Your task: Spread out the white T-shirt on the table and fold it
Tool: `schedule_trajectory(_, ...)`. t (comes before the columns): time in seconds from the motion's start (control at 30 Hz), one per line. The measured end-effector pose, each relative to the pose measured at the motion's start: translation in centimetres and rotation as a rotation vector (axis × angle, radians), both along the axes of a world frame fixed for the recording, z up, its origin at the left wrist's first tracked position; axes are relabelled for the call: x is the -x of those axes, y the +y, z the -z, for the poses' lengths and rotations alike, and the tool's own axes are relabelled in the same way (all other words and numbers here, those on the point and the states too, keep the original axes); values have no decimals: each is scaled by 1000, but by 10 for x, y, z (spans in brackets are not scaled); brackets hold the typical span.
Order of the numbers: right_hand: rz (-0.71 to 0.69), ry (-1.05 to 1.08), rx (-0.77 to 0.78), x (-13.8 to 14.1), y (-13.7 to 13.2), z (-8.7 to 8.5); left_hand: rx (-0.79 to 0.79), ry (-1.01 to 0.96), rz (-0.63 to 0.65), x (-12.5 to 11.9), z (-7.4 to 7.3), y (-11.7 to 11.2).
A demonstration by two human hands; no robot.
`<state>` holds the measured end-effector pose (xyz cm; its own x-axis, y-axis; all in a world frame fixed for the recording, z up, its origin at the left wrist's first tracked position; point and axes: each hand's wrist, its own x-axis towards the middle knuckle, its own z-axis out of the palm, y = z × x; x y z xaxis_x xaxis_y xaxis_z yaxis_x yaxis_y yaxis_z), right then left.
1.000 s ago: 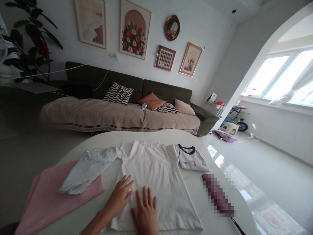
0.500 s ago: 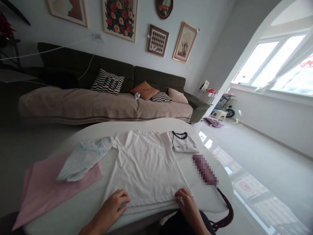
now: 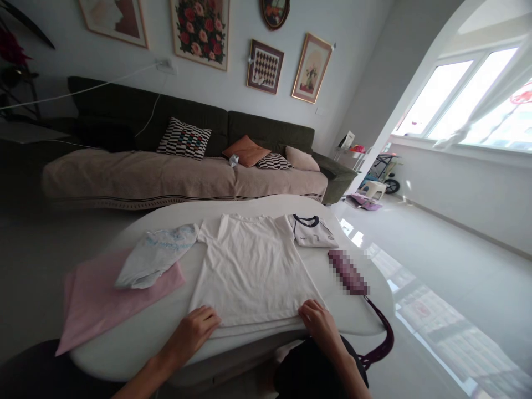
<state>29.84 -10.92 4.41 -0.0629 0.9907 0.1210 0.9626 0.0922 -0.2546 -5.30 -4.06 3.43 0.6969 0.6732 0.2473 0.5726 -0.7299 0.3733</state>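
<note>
A white T-shirt (image 3: 255, 266) lies spread on the white table (image 3: 174, 338), its collar at the far side and its hem towards me. At the hem's left corner my left hand (image 3: 200, 327) is closed, the fingertips pinching the cloth. My right hand (image 3: 313, 318) pinches the hem near its right corner in the same way. Both front and back layers show at the hem, slightly offset. Beside the right sleeve sits a folded white jersey (image 3: 313, 234) with a dark collar. Left of the shirt, a pale garment with blue lettering (image 3: 155, 257) rests on a pink cloth (image 3: 112, 305).
A pixelated dark red item (image 3: 348, 272) with a strap (image 3: 382, 338) lies at the table's right, the strap hanging over the edge. Behind the table stands a dark green sofa (image 3: 266, 127) with a beige cover and cushions. Shiny floor (image 3: 449, 260) extends to the right.
The fingers of both hands have closed more on the shirt's hem. The view has shifted slightly, so the table sits higher in the picture. The shirt lies much as before.
</note>
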Motion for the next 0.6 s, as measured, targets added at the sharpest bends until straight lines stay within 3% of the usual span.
schedule_trajectory(0.23, -17, -37, -24, 0, -1, 4, 30, 8, 4, -1, -6, 1)
schedule_trajectory(0.47, 8, -154, -19, 5, -1, -2, -117, 66, 31, -2, 1, 1)
schedule_trajectory(0.6, 26, -162, -26, 8, -1, -3, -107, 35, -8, -5, -2, 1)
